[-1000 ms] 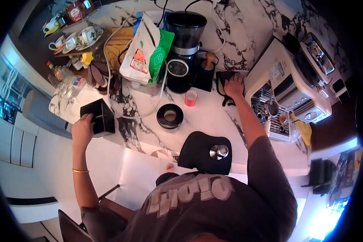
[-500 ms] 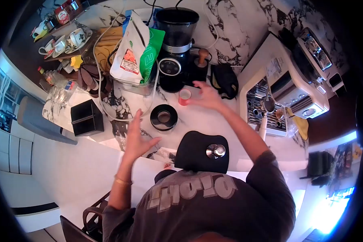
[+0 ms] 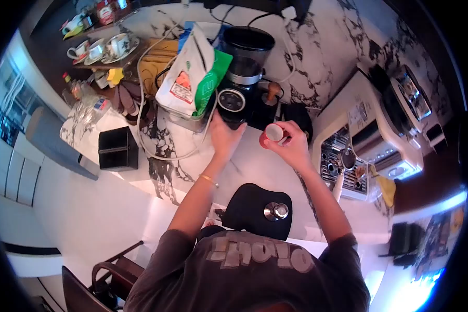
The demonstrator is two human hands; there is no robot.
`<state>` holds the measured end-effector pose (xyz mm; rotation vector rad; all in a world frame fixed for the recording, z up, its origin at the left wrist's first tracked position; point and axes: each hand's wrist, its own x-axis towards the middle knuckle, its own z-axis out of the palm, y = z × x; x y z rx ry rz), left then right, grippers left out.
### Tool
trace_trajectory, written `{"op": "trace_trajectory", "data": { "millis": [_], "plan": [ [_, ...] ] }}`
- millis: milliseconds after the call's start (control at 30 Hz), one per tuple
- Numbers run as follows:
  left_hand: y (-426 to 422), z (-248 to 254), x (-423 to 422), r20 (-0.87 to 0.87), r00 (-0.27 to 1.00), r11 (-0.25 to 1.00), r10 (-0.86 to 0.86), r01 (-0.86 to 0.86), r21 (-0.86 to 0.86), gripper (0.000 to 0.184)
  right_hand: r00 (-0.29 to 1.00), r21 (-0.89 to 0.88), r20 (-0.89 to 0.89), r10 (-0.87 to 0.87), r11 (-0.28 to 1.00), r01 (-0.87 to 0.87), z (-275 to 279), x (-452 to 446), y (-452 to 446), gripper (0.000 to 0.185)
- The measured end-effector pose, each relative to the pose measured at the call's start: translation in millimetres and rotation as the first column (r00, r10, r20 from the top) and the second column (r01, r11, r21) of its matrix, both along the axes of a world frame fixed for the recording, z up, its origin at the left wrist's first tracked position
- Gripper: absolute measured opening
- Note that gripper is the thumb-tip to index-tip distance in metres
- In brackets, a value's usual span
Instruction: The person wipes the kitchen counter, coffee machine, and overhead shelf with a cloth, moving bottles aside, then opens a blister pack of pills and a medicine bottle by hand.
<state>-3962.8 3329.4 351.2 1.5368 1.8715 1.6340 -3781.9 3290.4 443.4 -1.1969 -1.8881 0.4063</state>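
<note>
My right hand holds a small red cup with a pale inside, lifted over the counter and tilted. My left hand reaches to the foot of the black coffee grinder, its fingers curled around a dark round container there; the hand hides much of that container. A white and green coffee bag stands in a clear tub left of the grinder. Nearer to me a metal tamper rests on a black mat.
An espresso machine stands at the right, with a portafilter on its drip tray and a yellow cloth beside it. A black box sits at the left. A white cable loops across the counter, and a wooden-handled tool is beside the grinder.
My right hand has lifted the red cup and moved it right. My left hand has moved forward to the grinder's foot. The black round container no longer stands in mid-counter. The camera view has shifted.
</note>
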Motion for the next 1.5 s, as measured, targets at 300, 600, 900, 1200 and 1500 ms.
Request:
{"op": "trace_trajectory", "data": {
  "millis": [300,600,900,1200,1500],
  "plan": [
    [-50,28,-59,-0.14,0.971,0.97,-0.195,0.212,0.116,0.05,0.925,-0.011,-0.178,0.336,0.939,-0.343,72,-98,3,0.039],
    [26,114,-122,-0.425,0.905,1.0,-0.007,0.017,0.02,0.035,0.952,-0.092,-0.169,0.255,0.958,-0.273,49,-111,26,0.039],
    [39,146,-192,-0.211,0.978,0.949,0.003,0.064,0.31,0.023,0.965,0.062,0.243,0.097,0.991,-0.116,57,-166,47,0.042],
    [32,161,-196,0.049,0.996,0.894,-0.074,0.045,0.445,0.019,0.89,-0.089,0.449,0.077,0.995,-0.041,34,-214,71,0.049],
    [38,127,-172,-0.309,0.927,0.838,0.212,-0.01,0.546,0.024,0.775,-0.233,0.624,0.098,0.97,0.065,25,-214,67,0.049]
  ]
}}
